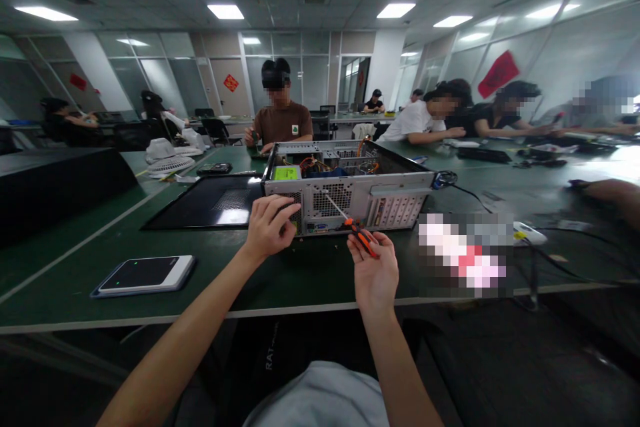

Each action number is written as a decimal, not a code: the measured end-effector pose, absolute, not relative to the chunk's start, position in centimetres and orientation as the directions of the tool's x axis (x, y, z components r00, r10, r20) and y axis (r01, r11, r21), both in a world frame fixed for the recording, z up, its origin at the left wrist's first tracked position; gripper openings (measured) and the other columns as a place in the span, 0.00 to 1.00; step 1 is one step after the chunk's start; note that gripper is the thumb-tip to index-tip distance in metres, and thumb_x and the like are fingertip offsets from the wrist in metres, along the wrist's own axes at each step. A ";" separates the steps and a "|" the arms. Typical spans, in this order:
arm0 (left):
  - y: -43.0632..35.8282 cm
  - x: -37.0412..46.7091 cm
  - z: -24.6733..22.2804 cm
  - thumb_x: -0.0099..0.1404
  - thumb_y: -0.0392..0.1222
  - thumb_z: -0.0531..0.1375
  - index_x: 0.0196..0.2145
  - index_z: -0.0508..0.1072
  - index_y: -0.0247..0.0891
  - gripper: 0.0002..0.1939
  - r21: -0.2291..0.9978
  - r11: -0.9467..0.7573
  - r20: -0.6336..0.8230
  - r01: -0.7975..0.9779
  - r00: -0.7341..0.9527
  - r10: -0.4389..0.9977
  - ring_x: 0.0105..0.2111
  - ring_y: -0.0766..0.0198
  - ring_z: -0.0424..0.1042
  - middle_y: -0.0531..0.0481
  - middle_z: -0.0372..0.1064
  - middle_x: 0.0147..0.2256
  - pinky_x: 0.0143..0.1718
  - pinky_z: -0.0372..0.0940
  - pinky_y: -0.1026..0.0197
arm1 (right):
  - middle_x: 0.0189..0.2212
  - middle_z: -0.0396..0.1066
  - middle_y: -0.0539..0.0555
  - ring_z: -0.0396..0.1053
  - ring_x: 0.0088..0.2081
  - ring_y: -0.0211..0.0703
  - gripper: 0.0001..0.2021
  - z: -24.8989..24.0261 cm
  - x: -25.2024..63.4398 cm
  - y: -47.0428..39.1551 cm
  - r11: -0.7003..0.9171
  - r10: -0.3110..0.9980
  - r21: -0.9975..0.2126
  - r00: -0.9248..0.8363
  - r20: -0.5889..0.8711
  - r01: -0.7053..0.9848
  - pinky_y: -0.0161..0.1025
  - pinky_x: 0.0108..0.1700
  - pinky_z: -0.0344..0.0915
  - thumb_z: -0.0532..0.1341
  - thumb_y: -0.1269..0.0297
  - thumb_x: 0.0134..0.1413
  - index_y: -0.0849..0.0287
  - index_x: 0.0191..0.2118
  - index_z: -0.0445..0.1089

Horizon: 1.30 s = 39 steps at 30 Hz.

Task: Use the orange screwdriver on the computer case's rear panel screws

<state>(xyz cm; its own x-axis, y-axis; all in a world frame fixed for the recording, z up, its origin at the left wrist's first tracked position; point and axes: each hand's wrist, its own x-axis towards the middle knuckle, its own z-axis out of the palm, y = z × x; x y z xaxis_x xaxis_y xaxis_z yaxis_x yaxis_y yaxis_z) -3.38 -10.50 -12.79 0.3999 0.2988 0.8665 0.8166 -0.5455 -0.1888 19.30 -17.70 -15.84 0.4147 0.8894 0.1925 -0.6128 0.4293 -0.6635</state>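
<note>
A desktop computer case (356, 200) lies on its side with its top uncovered and its rear panel facing me. In my right hand (377, 270) is a screwdriver (363, 237) with an orange and black handle. Its shaft slants up and left, with the tip in front of the rear panel's round vent grille (331, 200). My left hand (273, 227) is at the rear panel's left end, by the power supply (287, 173). Its fingers are curved, with thumb and index finger apart; I see nothing held between them. Whether it touches the case is unclear.
The black side panel (215, 200) lies left of the case. A white-edged flat device (145, 275) lies nearer me on the left. At right are a blurred-out patch (463, 250), a white device (530, 233) and black cables. Opposite sits a person (283, 120); others work around the tables.
</note>
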 end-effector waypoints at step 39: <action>-10.7 -2.1 -7.8 0.69 0.57 0.61 0.44 0.74 0.36 0.20 0.854 -0.471 0.287 0.220 0.557 0.779 0.19 0.74 0.64 0.55 0.65 0.30 0.17 0.61 0.70 | 0.27 0.71 0.47 0.63 0.23 0.33 0.12 -13.6 15.3 -14.7 0.398 0.916 -0.760 0.263 0.302 -0.514 0.31 0.23 0.56 0.63 0.59 0.55 0.54 0.45 0.70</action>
<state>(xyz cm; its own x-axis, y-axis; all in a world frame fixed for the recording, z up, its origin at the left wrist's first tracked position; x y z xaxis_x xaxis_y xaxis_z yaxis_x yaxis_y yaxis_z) -2.09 -10.72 -7.79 0.5571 0.7794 0.2866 0.2200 -0.4713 0.8541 15.27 -14.69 -13.56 0.2626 0.9165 0.3019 -0.5135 0.3976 -0.7604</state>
